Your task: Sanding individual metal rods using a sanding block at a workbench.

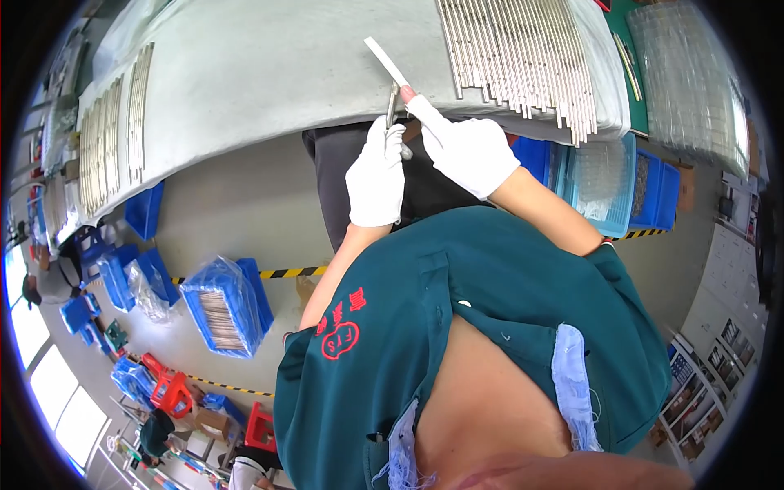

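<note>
White strip (384,60) slants up and to the left from the tips of the right fingers (407,93), its near end meeting one bare fingertip that pokes out of the glove and its far end reaching over the counter (269,65). The right hand (474,155), in a white glove, is closed on that near end. The left hand (376,180), also gloved in white, has its fingers clamped on a slim metal tool (393,103), whose upper tip stands just beside the strip's near end; whether the two touch I cannot tell.

Ahead of the right fingers and to their right, a wide row of thin metal rods (518,57) lies side by side on the counter. Well to the left of the left fingers, more metal bars (102,143) lie in groups near the counter's edge. Farther right of the right fingers are a stack of clear plastic trays (694,82) and, lower down, a light blue basket (626,184).

Below the left fingers and well to their left, a blue crate (253,286) with clear plastic over it rests on the floor (237,192).
</note>
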